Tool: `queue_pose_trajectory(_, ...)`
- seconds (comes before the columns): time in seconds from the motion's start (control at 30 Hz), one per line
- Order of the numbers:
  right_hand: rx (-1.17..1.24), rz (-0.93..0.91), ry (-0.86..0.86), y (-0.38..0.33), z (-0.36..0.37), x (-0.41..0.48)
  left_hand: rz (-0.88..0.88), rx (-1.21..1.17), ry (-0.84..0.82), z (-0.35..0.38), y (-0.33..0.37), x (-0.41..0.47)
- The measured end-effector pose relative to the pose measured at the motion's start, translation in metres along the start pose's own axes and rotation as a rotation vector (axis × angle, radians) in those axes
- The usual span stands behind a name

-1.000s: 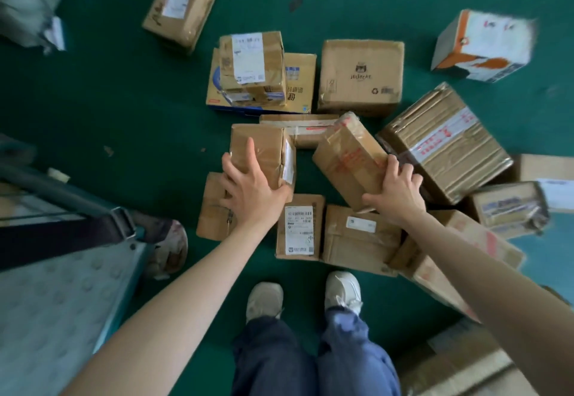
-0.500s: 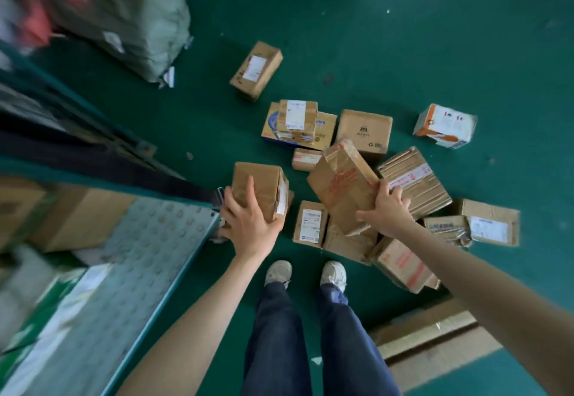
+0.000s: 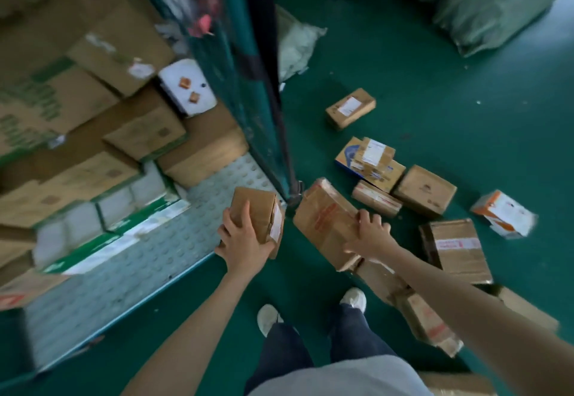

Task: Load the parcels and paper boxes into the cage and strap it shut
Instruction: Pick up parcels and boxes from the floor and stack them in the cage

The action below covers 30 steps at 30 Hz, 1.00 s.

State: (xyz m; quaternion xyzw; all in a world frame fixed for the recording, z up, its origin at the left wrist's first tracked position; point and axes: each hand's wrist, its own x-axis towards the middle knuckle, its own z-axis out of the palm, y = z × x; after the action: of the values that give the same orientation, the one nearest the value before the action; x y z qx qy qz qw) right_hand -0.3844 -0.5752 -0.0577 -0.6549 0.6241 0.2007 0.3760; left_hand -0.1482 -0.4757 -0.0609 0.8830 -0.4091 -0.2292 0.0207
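Since half a second ago we have swung left: the green metal cage [image 3: 248, 109] with its studded grey floor plate [image 3: 149, 259] now fills the left half, and both parcels have travelled with us toward it. Our left hand [image 3: 243, 241] wraps its fingers around a small brown cardboard box [image 3: 257, 212], held over the plate's near corner. Our right hand [image 3: 371, 235] clamps a longer brown cardboard parcel with red tape [image 3: 326, 221], just right of the cage's corner post. Inside the cage, brown and green-printed cartons [image 3: 93, 159] are stacked against the back, with a white box [image 3: 186, 86] among them. Further right, loose cardboard parcels [image 3: 424, 189] lie scattered on the dark green floor [image 3: 403, 69], and grey-green sacks [image 3: 490, 13] are heaped beyond.
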Motion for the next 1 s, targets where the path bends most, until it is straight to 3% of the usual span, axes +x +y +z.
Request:
queue_pose_trajectory(0.23,-0.108,-0.216,0.001,-0.145,0.051,-0.017,-0.252,-0.14,0.118,-0.064,-0.137,-0.008)
queue_pose_trajectory(0.47,-0.097,-0.356,0.003,-0.266,0.084,-0.028,-0.394,-0.266,0.258,-0.121,-0.233,-0.014)
queue_pose_trajectory(0.73,-0.039,-0.448,-0.042,-0.343,0.09,-0.03,-0.531,-0.387,0.352,-0.161,-0.284,-0.006)
queue_pose_trajectory(1.0,0.138,-0.536,-0.051,-0.415,0.054,-0.005,-0.566,-0.555,0.523,-0.213,-0.293,0.037)
